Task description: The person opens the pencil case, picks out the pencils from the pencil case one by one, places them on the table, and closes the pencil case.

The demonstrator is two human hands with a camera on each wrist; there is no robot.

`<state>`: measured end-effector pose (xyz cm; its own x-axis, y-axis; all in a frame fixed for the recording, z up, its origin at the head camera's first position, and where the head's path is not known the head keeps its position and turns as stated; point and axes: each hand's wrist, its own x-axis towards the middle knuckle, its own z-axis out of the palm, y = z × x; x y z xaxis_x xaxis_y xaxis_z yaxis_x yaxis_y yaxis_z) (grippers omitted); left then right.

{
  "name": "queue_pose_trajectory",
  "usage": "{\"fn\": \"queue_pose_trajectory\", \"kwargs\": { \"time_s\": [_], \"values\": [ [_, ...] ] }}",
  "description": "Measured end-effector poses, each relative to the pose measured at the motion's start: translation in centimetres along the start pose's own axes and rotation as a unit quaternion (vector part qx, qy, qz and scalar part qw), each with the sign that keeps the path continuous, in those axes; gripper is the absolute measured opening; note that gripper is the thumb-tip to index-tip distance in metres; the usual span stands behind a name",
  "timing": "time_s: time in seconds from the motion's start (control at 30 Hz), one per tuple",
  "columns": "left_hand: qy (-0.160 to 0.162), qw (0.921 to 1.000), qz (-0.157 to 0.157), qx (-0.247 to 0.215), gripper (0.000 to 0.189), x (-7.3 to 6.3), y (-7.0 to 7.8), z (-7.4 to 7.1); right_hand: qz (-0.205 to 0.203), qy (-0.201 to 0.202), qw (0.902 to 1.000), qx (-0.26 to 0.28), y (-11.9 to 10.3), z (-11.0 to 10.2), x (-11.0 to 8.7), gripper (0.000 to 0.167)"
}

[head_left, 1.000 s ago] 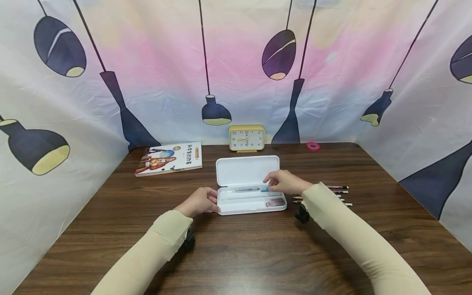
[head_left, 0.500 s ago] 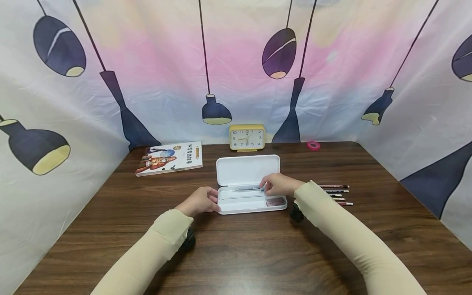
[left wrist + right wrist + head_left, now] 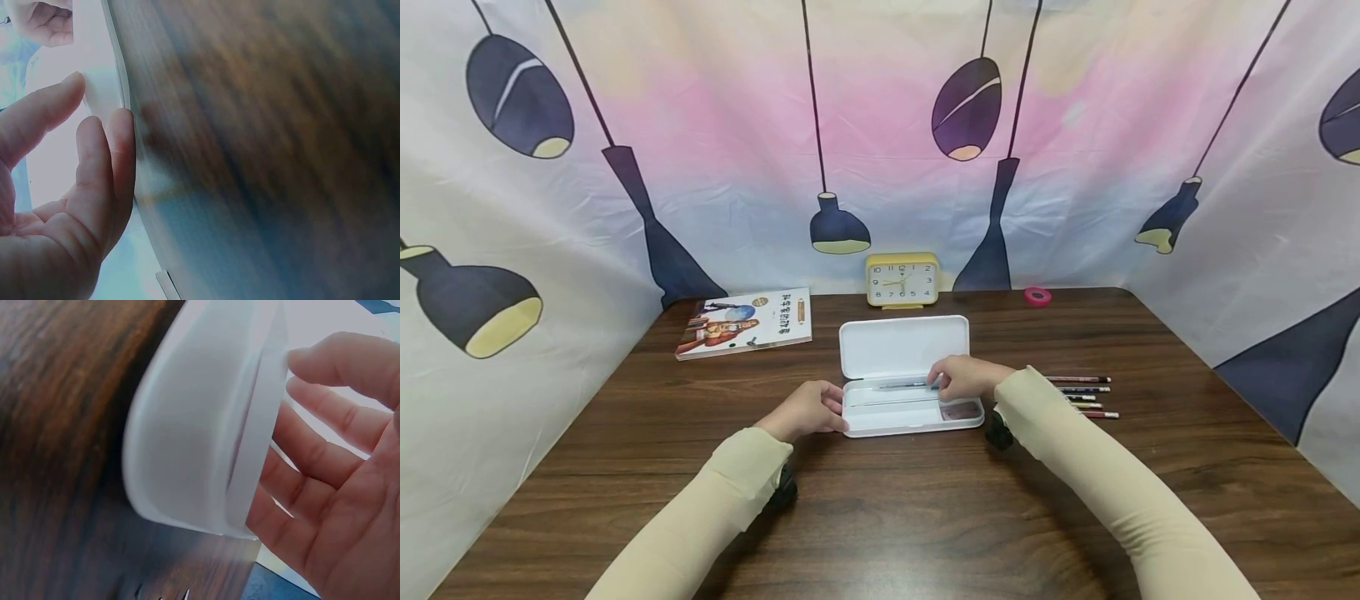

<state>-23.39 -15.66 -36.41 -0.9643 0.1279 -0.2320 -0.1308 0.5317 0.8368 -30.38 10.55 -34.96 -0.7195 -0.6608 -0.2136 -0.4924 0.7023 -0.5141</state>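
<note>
A white pencil case (image 3: 891, 417) lies on the table with its lid (image 3: 902, 348) raised behind it. My left hand (image 3: 808, 410) holds its left end, thumb near the front corner; in the left wrist view the fingertips meet the white wall (image 3: 103, 56). My right hand (image 3: 962, 377) reaches over the right half of the case, fingertips pinching one end of a slim pen (image 3: 901, 386) along the back of the tray. The case wall (image 3: 187, 425) hides the pen in the right wrist view. A pinkish block like an eraser (image 3: 961, 411) sits in the right compartment.
Several pencils (image 3: 1082, 390) lie right of the case, partly behind the right sleeve. At the back are a book (image 3: 748, 321), a yellow alarm clock (image 3: 902, 281) and a pink tape ring (image 3: 1037, 296). A curtain with printed lamps surrounds the table.
My right hand has shifted left along the pen, covering its blue end, and then stays nearly still. More of the pencils is hidden behind the sleeve. The left hand has not moved.
</note>
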Motion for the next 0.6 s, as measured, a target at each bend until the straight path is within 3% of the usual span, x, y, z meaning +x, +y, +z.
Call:
{"fn": "queue_pose_trajectory", "kwargs": {
  "time_s": [0.27, 0.6],
  "values": [
    [-0.001, 1.0, -0.003, 0.004, 0.048, -0.02, 0.02, -0.02, -0.01, -0.004, 0.9998, 0.014, -0.12, 0.11, -0.07, 0.033],
    [-0.001, 1.0, -0.001, 0.006, 0.048, -0.08, 0.05, -0.04, -0.051, 0.001, 0.9985, 0.018, -0.13, 0.11, -0.21, 0.037]
  ]
}}
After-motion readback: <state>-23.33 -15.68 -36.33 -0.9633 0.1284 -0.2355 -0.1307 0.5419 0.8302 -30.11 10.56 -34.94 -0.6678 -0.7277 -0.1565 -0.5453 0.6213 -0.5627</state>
